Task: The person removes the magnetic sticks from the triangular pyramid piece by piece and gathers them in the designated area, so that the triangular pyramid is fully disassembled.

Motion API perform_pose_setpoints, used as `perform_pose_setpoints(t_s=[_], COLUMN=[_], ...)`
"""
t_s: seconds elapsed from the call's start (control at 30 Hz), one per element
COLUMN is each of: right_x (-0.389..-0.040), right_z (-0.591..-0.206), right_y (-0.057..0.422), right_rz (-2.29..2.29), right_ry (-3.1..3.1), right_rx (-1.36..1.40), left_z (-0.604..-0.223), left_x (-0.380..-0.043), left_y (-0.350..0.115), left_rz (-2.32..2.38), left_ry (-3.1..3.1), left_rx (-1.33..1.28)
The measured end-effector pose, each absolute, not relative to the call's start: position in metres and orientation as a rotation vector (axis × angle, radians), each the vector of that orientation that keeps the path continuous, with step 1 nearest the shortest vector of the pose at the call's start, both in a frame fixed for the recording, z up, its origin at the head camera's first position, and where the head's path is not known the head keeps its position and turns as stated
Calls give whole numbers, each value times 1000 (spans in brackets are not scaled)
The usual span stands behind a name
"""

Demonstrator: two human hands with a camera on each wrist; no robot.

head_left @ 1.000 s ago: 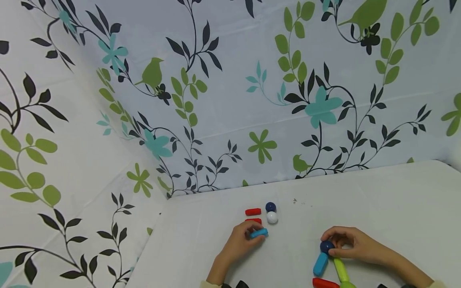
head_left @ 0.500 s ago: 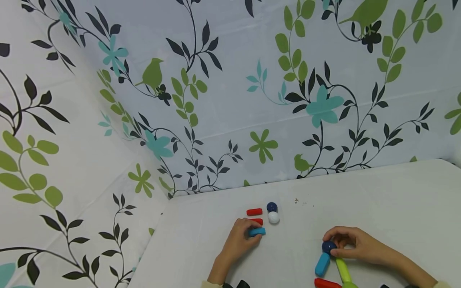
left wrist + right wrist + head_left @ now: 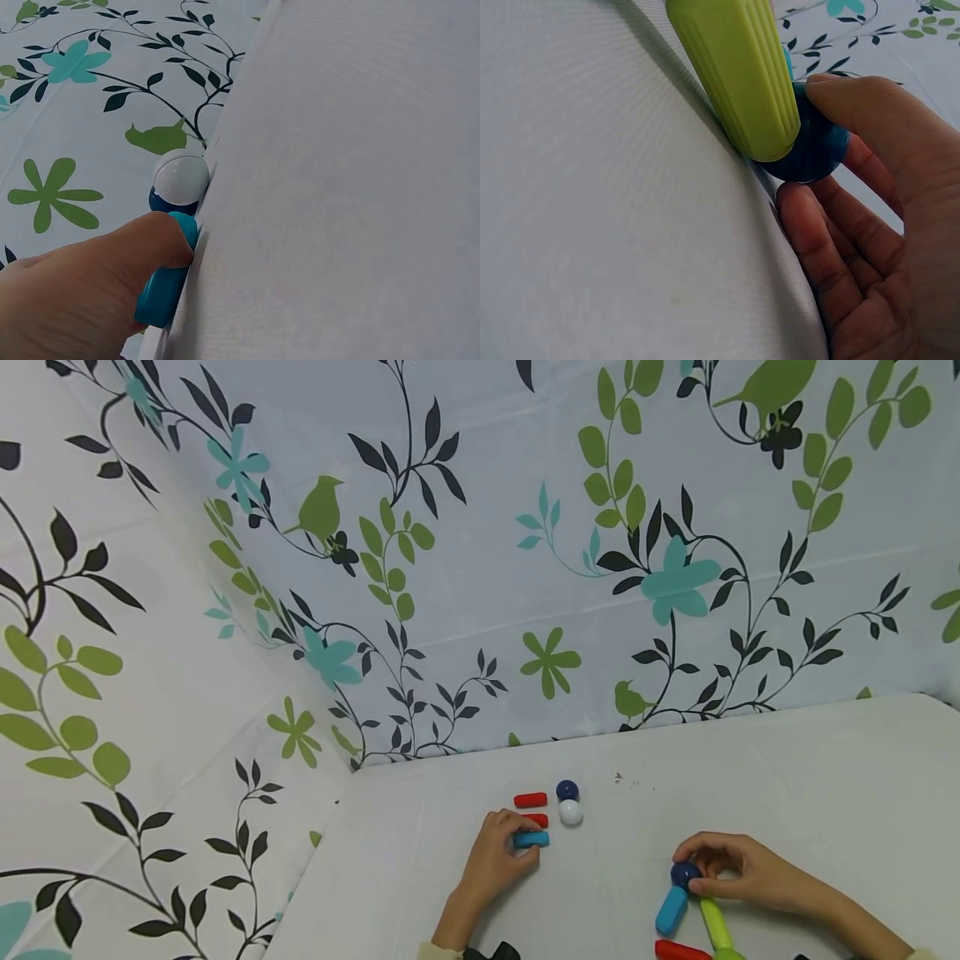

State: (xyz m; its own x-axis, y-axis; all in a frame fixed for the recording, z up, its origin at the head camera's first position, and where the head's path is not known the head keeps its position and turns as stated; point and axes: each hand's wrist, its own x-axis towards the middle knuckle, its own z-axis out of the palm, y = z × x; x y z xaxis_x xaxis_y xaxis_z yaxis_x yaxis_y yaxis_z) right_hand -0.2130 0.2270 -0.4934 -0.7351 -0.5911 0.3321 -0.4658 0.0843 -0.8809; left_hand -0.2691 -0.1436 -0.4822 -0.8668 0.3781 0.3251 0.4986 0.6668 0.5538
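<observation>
My left hand [image 3: 498, 857] pinches a short blue rod [image 3: 532, 839] between thumb and fingers, low over the table; the left wrist view shows the thumb across the rod's middle. Just beyond it lies a red rod [image 3: 537, 819], partly covered by the fingers. At the right, my right hand [image 3: 738, 870] grips a dark blue ball [image 3: 686, 874] with thumb and fingertips. Against this ball sit the ends of another blue rod [image 3: 671, 910] and a lime-green rod [image 3: 739, 79]. A red rod [image 3: 681, 951] lies below them, cut off by the frame's bottom edge.
Beyond the left hand are a second red rod [image 3: 530, 800], a dark blue ball [image 3: 567, 790] and a white ball [image 3: 571, 812] touching it. The white table [image 3: 787, 777] ends at a patterned cloth [image 3: 465, 568] behind and at the left.
My left hand has drawn the blue rod slightly left and levelled it alongside the red rod. The right hand keeps its grip on the dark blue ball, with hardly any movement.
</observation>
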Motion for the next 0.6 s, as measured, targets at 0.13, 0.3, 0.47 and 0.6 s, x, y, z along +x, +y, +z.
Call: perform_pose_setpoints(t_s=[0.13, 0.3, 0.47, 0.6], right_x=[-212, -213, -214, -214], right_z=[-493, -494, -494, -496], right_y=[227, 227, 227, 228], right_rz=[-1737, -1735, -1738, -1737], right_ry=[2243, 2247, 2235, 2238], right_rx=[-1092, -1099, -1099, -1094], left_z=[-484, -485, -484, -482], left_x=[-269, -270, -269, -269], left_y=[-144, -144, -144, -143], left_rz=[-911, -851, -819, -798], left_ry=[-2662, -2639, -2637, -2615], left_rx=[-732, -733, -738, -748])
